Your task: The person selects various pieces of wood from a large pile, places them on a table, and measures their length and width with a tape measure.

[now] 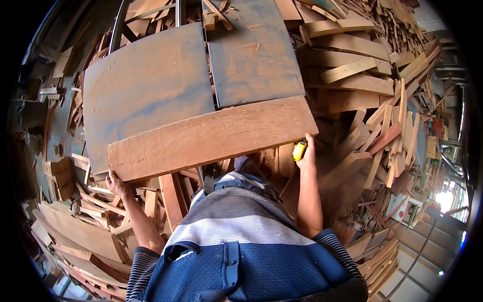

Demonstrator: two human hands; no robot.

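A wide reddish-brown wooden board (211, 138) lies across the near edge of a dusty metal table (151, 75), its right end higher in view than its left. My left hand (117, 184) is closed on the board's near left corner, fingers at its end. At the right end my right hand (307, 153) has its fingers at the near corner of the board. A yellow tape measure (299, 151) is held in that same hand, against the palm side. Part of each hand's grip is hidden under the board.
A narrow slot splits the table top, and small offcuts (219, 15) lie at its far end. Curved planks (352, 65) are stacked at the right, beside a heap of loose sticks (397, 136). Scrap wood (103, 201) and long boards (75, 231) crowd the near left.
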